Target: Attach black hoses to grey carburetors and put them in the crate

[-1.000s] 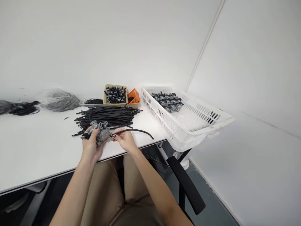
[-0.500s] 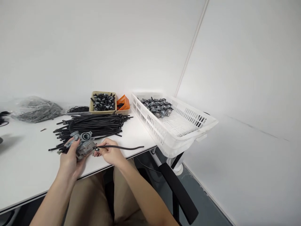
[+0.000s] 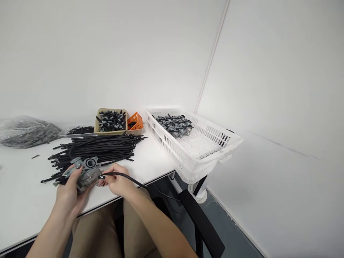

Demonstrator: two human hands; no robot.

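Note:
A grey metal carburetor is gripped in my left hand, above the front edge of the white table. My right hand pinches a thin black rubber hose close to its end, right against the carburetor's side. From my fingers the hose's free end droops to the right, over my wrist. Whether the hose end is on the carburetor's fitting, I cannot tell. Just behind the carburetor lies a pile of black hoses on the table.
A white crate at the right holds several carburetors. At the back stand a beige bin of small black-and-grey parts and an orange basket. A plastic bag lies at the left. A chair armrest is below the crate.
The view has shifted a little, so things sit further left and slightly lower. The hose's free end, straight out before, now bends downward. Both hands keep their hold.

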